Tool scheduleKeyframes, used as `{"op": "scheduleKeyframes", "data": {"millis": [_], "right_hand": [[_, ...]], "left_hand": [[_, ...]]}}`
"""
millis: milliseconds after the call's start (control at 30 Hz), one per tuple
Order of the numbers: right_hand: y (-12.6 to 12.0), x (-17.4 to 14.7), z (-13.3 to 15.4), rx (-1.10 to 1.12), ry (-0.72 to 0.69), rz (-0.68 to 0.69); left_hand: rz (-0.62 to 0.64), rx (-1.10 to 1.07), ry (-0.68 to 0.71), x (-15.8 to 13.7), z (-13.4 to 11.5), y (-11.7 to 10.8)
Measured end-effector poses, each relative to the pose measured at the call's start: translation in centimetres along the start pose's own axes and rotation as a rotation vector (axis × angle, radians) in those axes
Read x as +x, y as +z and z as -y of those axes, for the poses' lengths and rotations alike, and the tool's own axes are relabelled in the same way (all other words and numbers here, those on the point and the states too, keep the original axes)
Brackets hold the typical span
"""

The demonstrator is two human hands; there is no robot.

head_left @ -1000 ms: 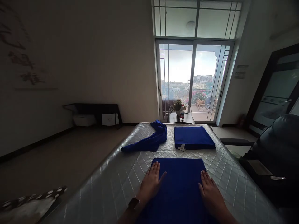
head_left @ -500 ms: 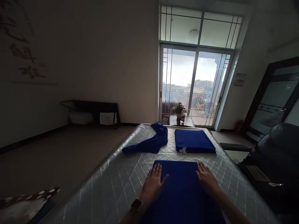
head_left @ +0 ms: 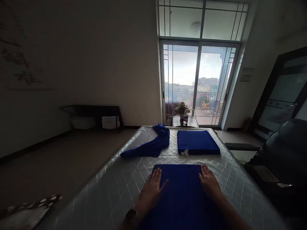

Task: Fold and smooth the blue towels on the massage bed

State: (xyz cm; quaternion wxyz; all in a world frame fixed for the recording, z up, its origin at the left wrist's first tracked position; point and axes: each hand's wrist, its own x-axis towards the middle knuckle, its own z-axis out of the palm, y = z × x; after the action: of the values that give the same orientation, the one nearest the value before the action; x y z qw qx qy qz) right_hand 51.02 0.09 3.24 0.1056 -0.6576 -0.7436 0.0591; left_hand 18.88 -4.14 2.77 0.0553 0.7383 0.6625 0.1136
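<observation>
A blue folded cloth [head_left: 179, 195] lies flat on the silver quilted table cover [head_left: 115, 185] right in front of me. Along its left edge rests my left hand [head_left: 153, 188], fingers stretched forward and thumb out over the fabric. My right hand [head_left: 210, 182] lies flat on the opposite edge, its fingers also extended near the far corner. Beyond them sits a neatly folded stack of blue cloth [head_left: 198, 142] with white tags at its near edge. To the left of that stack a crumpled blue cloth [head_left: 153, 143] lies loosely bunched.
Past the far edge stands a small table with a potted plant [head_left: 182, 109] and a bottle [head_left: 186, 116], before a glass sliding door [head_left: 179, 76]. A black chair [head_left: 283, 153] is at the right. A dark low shelf [head_left: 96, 110] stands by the left wall.
The view has shifted slightly, so most things appear a little further left. Both hands stay flat on the edges of the folded blue cloth, which looks unchanged.
</observation>
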Motion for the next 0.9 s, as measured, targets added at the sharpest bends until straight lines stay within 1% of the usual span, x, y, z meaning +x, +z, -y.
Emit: {"op": "scheduleKeyframes", "data": {"millis": [100,200,300,367,467,567,633,667,700,767,833,900], "right_hand": [[-0.1,-0.1,0.0,-0.004,0.012,0.014],[-0.2,-0.2,0.0,0.000,0.024,0.014],[-0.2,-0.2,0.0,0.020,0.025,0.005],[-0.2,-0.3,0.1,0.028,0.015,-0.007],[-0.1,-0.3,0.0,0.022,0.015,-0.023],[0.1,-0.2,-0.1,-0.009,0.005,-0.018],[0.2,-0.2,-0.4,-0.037,-0.023,0.002],[0.2,-0.2,-0.5,-0.049,-0.035,0.012],[0.3,-0.2,-0.5,-0.056,-0.042,0.019],[0.3,-0.1,-0.5,-0.052,-0.042,0.020],[0.2,-0.1,-0.4,-0.028,-0.032,0.008],[0.1,-0.1,-0.2,0.006,-0.004,0.001]], "left_hand": [[0.004,0.004,0.003,0.1,0.1,0.1],[0.061,0.041,-0.014,0.6,0.2,-0.2],[0.078,0.092,-0.051,1.7,-1.0,-0.9],[0.050,0.090,-0.014,2.6,-3.2,-1.2],[0.054,0.010,0.148,3.5,-8.3,-0.9],[0.078,-0.087,0.316,4.3,-13.9,0.5],[0.067,-0.136,0.391,4.9,-16.7,1.8],[0.056,-0.155,0.411,5.1,-17.6,2.4],[0.046,-0.169,0.419,5.4,-18.2,2.9],[0.034,-0.176,0.402,5.6,-18.4,3.6],[0.032,-0.148,0.364,5.7,-17.6,3.6],[0.035,-0.096,0.319,5.7,-16.1,3.2]]}}
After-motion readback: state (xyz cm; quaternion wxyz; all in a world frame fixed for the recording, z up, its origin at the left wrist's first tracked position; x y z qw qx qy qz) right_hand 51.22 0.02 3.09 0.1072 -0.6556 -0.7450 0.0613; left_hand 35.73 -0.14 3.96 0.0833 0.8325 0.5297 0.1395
